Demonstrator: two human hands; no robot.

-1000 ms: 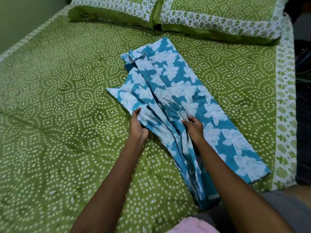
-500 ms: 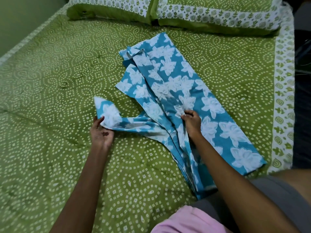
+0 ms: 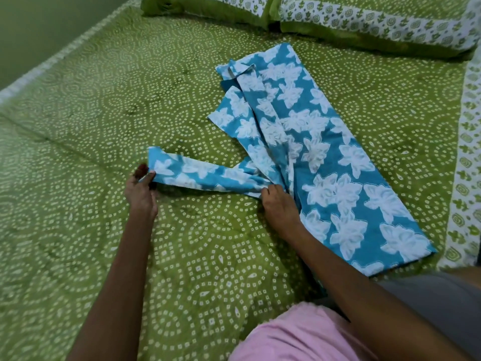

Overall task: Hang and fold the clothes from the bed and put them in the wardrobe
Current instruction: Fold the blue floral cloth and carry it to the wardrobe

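Observation:
A blue garment with white flowers (image 3: 335,162) lies folded lengthwise on the green bed (image 3: 109,105), running from near the pillows down to the bed's right front corner. One sleeve (image 3: 203,175) is stretched out flat to the left. My left hand (image 3: 141,190) pinches the sleeve's cuff end. My right hand (image 3: 279,204) holds the fabric where the sleeve meets the body of the garment, fingers curled on the folds.
Two green pillows with white patterned borders (image 3: 364,19) lie along the head of the bed. A green wall (image 3: 39,24) runs along the bed's left side. A patterned white border (image 3: 466,162) marks the bed's right edge. My pink top (image 3: 299,334) fills the bottom.
My left hand has pulled the sleeve out from the folded garment to the left and laid it straight. My right hand shifted slightly down to the sleeve's base.

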